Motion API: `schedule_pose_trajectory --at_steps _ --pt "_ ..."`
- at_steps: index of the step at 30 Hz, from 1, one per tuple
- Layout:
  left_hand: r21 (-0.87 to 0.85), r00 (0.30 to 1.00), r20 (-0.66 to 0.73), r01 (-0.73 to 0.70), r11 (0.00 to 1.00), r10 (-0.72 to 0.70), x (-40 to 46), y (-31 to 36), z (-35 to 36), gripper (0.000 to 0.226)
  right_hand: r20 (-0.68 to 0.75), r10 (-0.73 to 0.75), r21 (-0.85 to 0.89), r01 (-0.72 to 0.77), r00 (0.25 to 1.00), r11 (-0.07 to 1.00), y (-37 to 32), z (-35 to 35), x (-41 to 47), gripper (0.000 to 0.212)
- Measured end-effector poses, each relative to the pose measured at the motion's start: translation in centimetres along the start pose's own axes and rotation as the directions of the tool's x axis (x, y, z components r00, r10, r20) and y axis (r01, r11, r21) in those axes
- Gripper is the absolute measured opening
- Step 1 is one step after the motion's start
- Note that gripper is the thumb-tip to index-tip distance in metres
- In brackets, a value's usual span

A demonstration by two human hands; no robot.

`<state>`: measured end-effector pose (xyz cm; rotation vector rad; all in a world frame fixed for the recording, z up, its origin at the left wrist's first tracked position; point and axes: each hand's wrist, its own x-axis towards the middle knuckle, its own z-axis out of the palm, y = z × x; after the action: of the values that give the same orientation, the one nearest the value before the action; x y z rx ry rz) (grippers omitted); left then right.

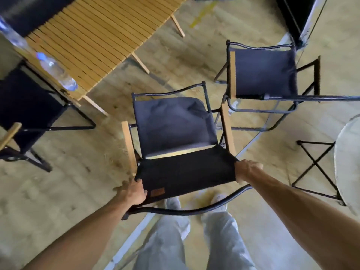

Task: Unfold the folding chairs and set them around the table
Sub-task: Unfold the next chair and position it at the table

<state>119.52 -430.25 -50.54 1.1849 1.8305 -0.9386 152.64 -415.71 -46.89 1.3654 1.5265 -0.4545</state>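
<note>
Hands first: your left hand (pixel 134 191) and right hand (pixel 247 170) each clench the backrest (pixel 185 170) of the unfolded chair (pixel 173 121), just beside the slatted tabletop (pixel 93 32).

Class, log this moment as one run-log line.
phase: placing chair | left hand and right hand: gripping held chair backrest | other chairs open: right, left | table: ahead-left

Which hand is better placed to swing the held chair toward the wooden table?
Probably the left hand: it grips the chair backrest corner on the side where the table stands. The right hand holds the far corner.
</note>
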Motion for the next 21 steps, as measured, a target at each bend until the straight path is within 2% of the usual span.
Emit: schedule_pose_trajectory --at_steps 2,4,9,14,17,21 --pt "-0.073 0.998 0.063 0.027 0.997 -0.022 -0.3 -0.8 0.8 0.053 0.045 -0.013 -0.063 0.016 0.999 0.998 -0.1 -1.3 1.1 0.045" --pt "-0.22 0.993 0.106 0.077 0.972 -0.055 -0.7 -0.5 1.2 0.054 0.046 -0.032 -0.148 0.038 0.998 0.988 0.3 -2.6 1.9 0.047" --pt "-0.488 0.984 0.051 0.174 0.855 -0.171 -1.7 3.9 -0.4 0.043 -0.106 -0.148 -0.302 0.109 0.983 0.947 2.3 -8.1 4.9 0.045" --pt "-0.56 0.956 0.069 0.275 0.781 -0.287 -1.8 6.6 -1.6 0.039 -0.228 -0.287 -0.403 0.178 0.93 0.898 2.2 -13.3 8.0 0.037" --pt "-0.658 0.935 0.101 0.319 0.682 -0.339 -2.4 7.8 -1.7 0.039 -0.282 -0.368 -0.44 0.221 0.886 0.87 1.6 -16.3 9.3 0.034" --pt "-0.741 0.923 0.081 0.309 0.597 -0.377 -2.3 9.4 -2.8 0.035 -0.329 -0.364 -0.391 0.226 0.871 0.892 1.4 -19.3 10.7 0.028"
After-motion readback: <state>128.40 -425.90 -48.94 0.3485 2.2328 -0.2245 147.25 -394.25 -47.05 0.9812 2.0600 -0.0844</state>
